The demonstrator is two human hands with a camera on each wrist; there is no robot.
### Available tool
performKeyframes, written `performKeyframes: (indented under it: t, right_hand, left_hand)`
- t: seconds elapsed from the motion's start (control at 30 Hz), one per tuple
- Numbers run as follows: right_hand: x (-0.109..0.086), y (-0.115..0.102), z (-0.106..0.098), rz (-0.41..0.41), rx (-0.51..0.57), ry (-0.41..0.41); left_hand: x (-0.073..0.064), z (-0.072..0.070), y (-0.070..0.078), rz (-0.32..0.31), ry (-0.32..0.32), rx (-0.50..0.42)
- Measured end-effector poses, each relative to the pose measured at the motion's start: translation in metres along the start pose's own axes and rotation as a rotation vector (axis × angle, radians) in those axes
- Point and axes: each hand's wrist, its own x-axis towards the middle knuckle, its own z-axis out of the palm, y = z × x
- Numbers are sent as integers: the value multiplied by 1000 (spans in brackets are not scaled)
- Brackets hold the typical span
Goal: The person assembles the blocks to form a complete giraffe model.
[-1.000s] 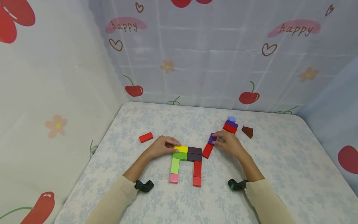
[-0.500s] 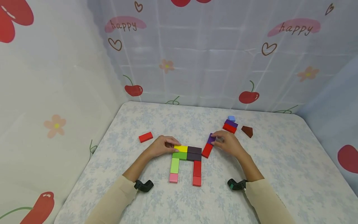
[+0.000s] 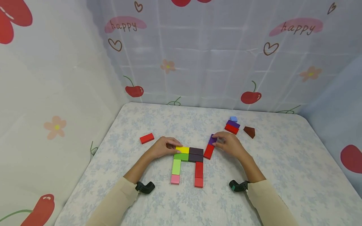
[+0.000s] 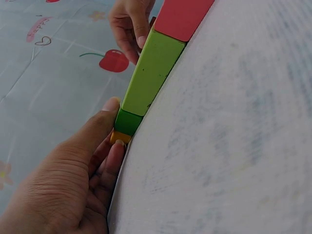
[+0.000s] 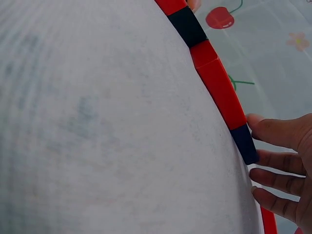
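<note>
Flat blocks lie on the patterned cloth as a joined figure. My left hand (image 3: 164, 147) is at its left end, with thumb and fingers about the end of the yellow block (image 3: 184, 150); the green block (image 3: 182, 157) lies against it. Dark blocks (image 3: 196, 154) adjoin on the right. A light green block (image 3: 176, 167) with a pink one (image 3: 175, 179), and two red blocks (image 3: 199, 170), run down as columns. My right hand (image 3: 229, 144) pinches a purple block (image 3: 211, 139), which meets the end of a slanted red block (image 3: 208, 152). Its fingers partly cover the purple block.
A loose red block (image 3: 147, 138) lies at the left. Behind my right hand are a purple block (image 3: 233, 124) and red block (image 3: 231, 129) side by side, a small blue block (image 3: 233, 119), and a brown angular block (image 3: 249, 132). A printed curtain (image 3: 198, 72) stands behind the table.
The hands and blocks keep their places relative to each other. The whole head view has shifted very slightly.
</note>
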Motion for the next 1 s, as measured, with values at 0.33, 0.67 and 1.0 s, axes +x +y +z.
performKeyframes:
  t: [0.33,0.67,1.0]
  right_hand:
    - [1,2,2,32,5,-11]
    - [0,20,-19,54,-39,182]
    - [-7,42,-34,143,-102,272]
  left_hand:
    - [-1,-1,1,-4,3,5]
    - [-1,0,3,-5,-5,2]
    - [0,0,0,-4,-4,-9]
